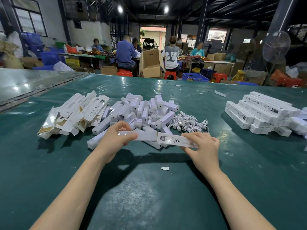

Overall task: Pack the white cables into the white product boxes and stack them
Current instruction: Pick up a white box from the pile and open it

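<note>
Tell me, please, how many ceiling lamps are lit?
2: left lamp, top centre above the blue-shirted person; right lamp, further right at the same height. Others may be out of view.

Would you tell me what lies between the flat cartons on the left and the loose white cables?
In the head view, a heap of white boxes fills that stretch.

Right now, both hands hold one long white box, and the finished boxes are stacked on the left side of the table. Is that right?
Not quite. In the head view the finished boxes are stacked on the right side of the table, not the left. The left hand and right hand do hold one long white box.
</note>
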